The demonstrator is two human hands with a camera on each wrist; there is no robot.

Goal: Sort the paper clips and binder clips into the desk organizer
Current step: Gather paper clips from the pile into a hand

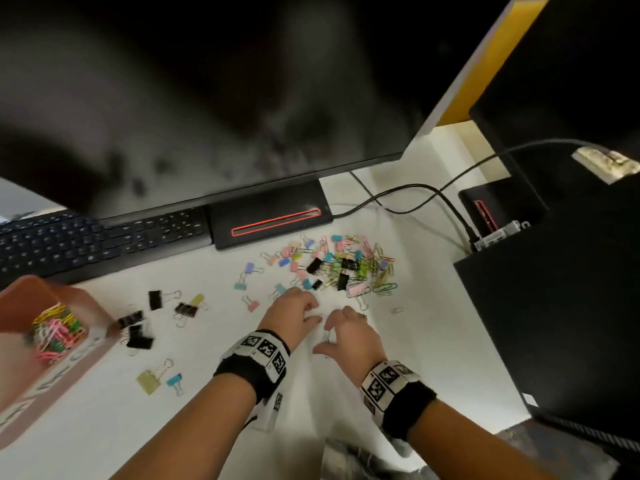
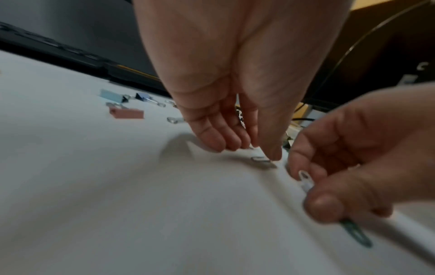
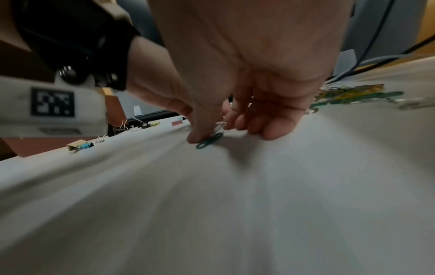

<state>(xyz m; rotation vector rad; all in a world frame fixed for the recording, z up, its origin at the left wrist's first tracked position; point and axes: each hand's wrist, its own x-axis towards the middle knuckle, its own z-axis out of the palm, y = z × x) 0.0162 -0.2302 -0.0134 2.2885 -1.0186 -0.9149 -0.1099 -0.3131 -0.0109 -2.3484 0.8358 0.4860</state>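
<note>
A mixed pile of coloured paper clips and binder clips [image 1: 346, 268] lies on the white desk [image 1: 207, 393] past both hands. My left hand [image 1: 294, 311] [image 2: 256, 147] points its fingers down at the desk, and the thumb tip touches a small silver paper clip [image 2: 261, 161]. My right hand [image 1: 341, 332] [image 3: 212, 130] pinches a green paper clip [image 3: 209, 142] [image 2: 357, 234] and a white paper clip [image 3: 220, 126] [image 2: 306, 179] between thumb and forefinger, low over the desk. The orange-brown desk organizer [image 1: 38, 289] stands at the far left, with coloured paper clips [image 1: 55, 330] in one compartment.
Black binder clips [image 1: 135, 329] and a few coloured ones [image 1: 156, 379] lie scattered between the organizer and my hands. A keyboard [image 1: 86, 240], a monitor base [image 1: 270, 220] and a screen [image 1: 207, 98] line the back. A black computer case [image 1: 554, 323] and cables [image 1: 415, 195] bound the right side.
</note>
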